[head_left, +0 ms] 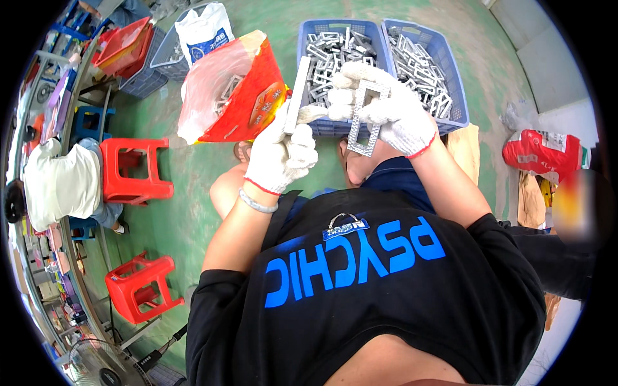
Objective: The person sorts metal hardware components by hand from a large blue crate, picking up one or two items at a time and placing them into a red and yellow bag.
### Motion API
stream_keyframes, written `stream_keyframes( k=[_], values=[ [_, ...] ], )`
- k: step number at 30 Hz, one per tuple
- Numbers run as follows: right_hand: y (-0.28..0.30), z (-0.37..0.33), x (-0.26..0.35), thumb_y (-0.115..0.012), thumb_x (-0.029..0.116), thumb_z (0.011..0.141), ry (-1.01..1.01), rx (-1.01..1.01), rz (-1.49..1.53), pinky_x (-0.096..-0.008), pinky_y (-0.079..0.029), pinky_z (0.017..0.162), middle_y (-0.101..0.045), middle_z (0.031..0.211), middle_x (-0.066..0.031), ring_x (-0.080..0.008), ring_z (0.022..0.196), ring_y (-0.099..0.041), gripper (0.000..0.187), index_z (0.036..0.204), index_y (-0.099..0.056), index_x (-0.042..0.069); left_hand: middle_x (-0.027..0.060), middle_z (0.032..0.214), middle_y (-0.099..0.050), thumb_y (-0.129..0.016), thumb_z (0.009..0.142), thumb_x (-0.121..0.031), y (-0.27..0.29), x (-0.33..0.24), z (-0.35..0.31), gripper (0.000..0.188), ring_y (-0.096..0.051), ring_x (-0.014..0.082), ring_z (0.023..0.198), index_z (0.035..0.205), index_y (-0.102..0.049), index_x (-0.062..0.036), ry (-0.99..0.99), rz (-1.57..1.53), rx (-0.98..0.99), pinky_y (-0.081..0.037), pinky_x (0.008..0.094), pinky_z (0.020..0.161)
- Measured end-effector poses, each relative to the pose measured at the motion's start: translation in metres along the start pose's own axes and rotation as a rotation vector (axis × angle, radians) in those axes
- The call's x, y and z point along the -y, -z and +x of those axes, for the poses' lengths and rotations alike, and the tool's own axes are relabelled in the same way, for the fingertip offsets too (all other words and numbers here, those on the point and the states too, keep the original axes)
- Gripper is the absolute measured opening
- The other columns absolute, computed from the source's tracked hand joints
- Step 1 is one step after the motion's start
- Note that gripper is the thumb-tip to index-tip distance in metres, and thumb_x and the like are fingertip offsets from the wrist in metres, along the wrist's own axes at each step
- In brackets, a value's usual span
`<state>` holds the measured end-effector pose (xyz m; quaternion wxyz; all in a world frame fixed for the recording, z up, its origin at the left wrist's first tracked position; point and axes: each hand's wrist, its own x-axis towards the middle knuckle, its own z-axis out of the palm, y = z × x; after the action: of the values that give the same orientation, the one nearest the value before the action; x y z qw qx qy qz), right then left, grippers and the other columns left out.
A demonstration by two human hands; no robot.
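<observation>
My left hand, in a white knit glove, is closed around a narrow silver metal piece that stands up edge-on; its broad face cannot be seen. In my gloved right hand is a silver rectangular metal frame with openings through it, gripped between thumb and fingers and tilted slightly. Beyond the hands, a blue plastic crate holds many similar frames, and a second blue crate beside it holds more. Left of my left hand stands an open red and clear bag with several metal frames inside.
Red plastic stools stand on the green floor at left. A person in a white top sits by a cluttered workbench. Behind the bag is another crate with a white sack. A red sack lies at right; a fan stands lower left.
</observation>
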<state>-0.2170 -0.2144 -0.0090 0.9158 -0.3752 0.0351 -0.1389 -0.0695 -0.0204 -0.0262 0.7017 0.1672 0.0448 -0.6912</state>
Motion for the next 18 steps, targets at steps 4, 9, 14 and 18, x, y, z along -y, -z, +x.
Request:
stream_keyframes(
  k=[4,9,14,18],
  values=[
    [-0.002,0.003,-0.004,-0.062,-0.013,0.071,-0.023,0.005,-0.004,-0.0492,-0.053,0.095,-0.06,0.126,-0.0176,-0.0363,0.11,-0.063,0.064,0.133,-0.049,-0.003,-0.0043,0.062,-0.04,-0.042,0.104,-0.042,0.001,-0.001,-0.003,0.056,-0.033,0.0065,0.047,0.132,-0.05,0.0053,-0.035,0.042,0.031,-0.029,0.0212,0.039],
    [-0.001,0.004,-0.009,-0.062,-0.012,0.072,-0.042,-0.001,0.012,-0.0488,-0.054,0.095,-0.059,0.126,-0.018,-0.0357,0.109,-0.063,0.065,0.135,-0.047,-0.003,-0.0042,0.061,-0.036,-0.039,0.105,-0.042,0.009,-0.005,-0.004,0.057,-0.031,0.0068,0.046,0.133,-0.048,0.007,-0.067,0.06,0.09,-0.028,0.0216,0.04],
    [-0.001,0.003,-0.008,-0.06,-0.012,0.072,-0.075,-0.008,-0.017,-0.0478,-0.054,0.093,-0.059,0.125,-0.018,-0.0357,0.106,-0.064,0.064,0.134,-0.048,-0.003,-0.0044,0.06,-0.035,-0.039,0.105,-0.043,0.009,-0.006,-0.006,0.059,-0.03,0.0067,0.045,0.133,-0.047,0.0081,-0.084,0.035,0.065,-0.028,0.0219,0.04],
    [-0.002,0.005,-0.009,-0.061,-0.011,0.071,-0.062,-0.017,-0.004,-0.0479,-0.054,0.093,-0.06,0.123,-0.0178,-0.0367,0.105,-0.064,0.064,0.133,-0.049,-0.003,-0.0046,0.058,-0.033,-0.039,0.105,-0.041,0.017,-0.007,-0.005,0.058,-0.029,0.0064,0.043,0.133,-0.047,0.0084,-0.084,0.066,0.143,-0.027,0.0214,0.037]
  ],
)
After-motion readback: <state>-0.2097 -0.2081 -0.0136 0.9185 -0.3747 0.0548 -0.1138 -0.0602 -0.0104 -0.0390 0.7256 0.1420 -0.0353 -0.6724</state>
